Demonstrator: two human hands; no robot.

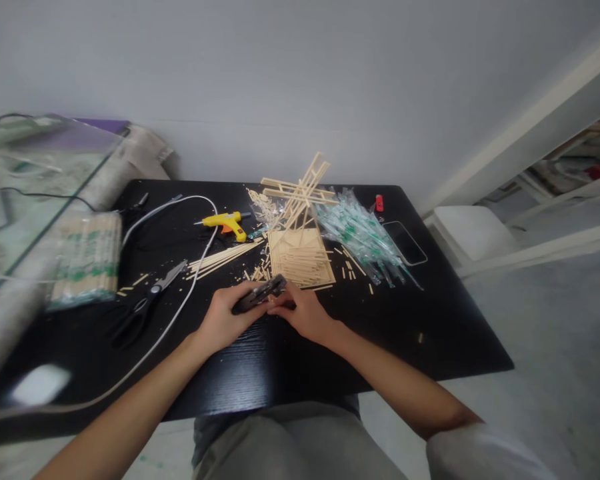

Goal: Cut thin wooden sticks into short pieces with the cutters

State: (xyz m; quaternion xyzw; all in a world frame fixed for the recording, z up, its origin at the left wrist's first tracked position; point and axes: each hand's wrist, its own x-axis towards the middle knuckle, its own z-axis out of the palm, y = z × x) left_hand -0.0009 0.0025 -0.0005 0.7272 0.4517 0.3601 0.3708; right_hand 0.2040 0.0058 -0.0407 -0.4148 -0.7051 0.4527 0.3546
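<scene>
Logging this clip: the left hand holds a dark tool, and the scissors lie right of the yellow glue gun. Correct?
Not quite: the head view shows the scissors left of the yellow glue gun. The left hand does hold a dark tool.

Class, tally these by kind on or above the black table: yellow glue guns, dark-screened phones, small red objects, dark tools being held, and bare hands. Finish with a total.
Yellow glue gun: 1
Dark-screened phone: 1
Small red object: 1
Dark held tool: 1
Left hand and right hand: 2
Total: 6
</scene>
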